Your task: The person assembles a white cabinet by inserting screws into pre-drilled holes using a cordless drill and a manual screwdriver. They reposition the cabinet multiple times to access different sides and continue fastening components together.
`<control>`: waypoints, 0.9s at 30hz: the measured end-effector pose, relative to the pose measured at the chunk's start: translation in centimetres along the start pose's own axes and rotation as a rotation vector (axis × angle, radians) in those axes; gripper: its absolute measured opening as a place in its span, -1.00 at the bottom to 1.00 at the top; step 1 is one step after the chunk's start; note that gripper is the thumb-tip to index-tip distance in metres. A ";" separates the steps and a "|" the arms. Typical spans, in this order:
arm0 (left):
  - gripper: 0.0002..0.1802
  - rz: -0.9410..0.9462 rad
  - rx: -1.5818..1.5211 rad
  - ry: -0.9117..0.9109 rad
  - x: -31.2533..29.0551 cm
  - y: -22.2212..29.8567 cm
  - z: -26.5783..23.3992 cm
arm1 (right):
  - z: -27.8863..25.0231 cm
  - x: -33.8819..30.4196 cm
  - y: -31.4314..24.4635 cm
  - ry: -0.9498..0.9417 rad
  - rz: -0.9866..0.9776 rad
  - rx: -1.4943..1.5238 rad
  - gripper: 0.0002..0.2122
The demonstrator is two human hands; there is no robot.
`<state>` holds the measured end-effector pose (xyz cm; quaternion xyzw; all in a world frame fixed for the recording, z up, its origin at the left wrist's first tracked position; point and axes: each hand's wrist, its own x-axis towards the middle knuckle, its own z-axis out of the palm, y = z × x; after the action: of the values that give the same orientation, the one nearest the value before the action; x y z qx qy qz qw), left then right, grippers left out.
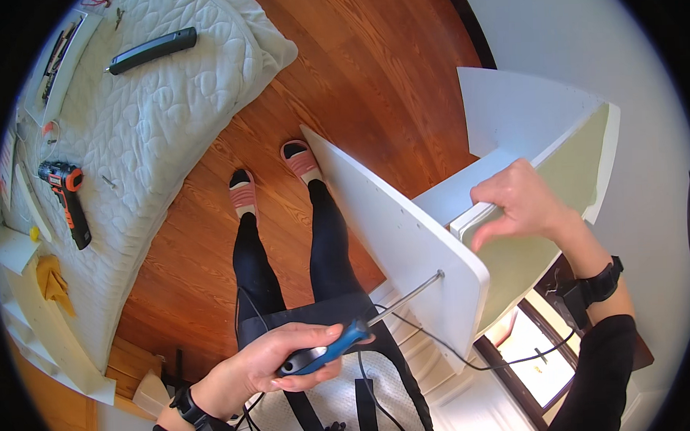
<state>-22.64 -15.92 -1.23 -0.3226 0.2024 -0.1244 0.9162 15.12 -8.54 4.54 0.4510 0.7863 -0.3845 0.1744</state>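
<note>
My left hand (293, 354) is closed round the blue handle of a screwdriver (348, 338). The screwdriver's long metal shaft slants up to the right, and its tip meets a small fastener spot on a white side panel (406, 221). My right hand (521, 203) grips the edge of a white board (467, 220) that stands against the inner side of that panel. The panel and board belong to a white furniture piece with a pale green-beige back (575, 162). My right fingers are partly hidden behind the board.
A quilted mattress (203, 84) lies at left, bearing an orange-and-black cordless drill (71, 198), a dark handheld tool (154, 50), a loose screw (109, 181) and a yellow cloth (53, 284). A white wall (582, 47) stands at right. Black cables (456, 352) hang near my body.
</note>
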 end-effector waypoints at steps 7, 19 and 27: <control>-0.55 -0.008 0.059 0.159 0.6 0.8 -0.3 | 0.0 0.7 1.8 -0.117 -0.099 0.190 -0.42; -0.31 0.866 2.101 0.553 4.8 -0.5 3.4 | 1.2 -1.8 4.8 -0.017 -0.143 0.243 -0.43; -0.38 0.290 0.348 0.304 4.8 0.5 3.7 | 1.9 -2.4 5.1 -0.063 -0.134 0.241 -0.44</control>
<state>-16.73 -15.31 -0.31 -0.1054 0.3570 -0.0719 0.9253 20.62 -9.83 2.54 0.4027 0.7570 -0.5010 0.1175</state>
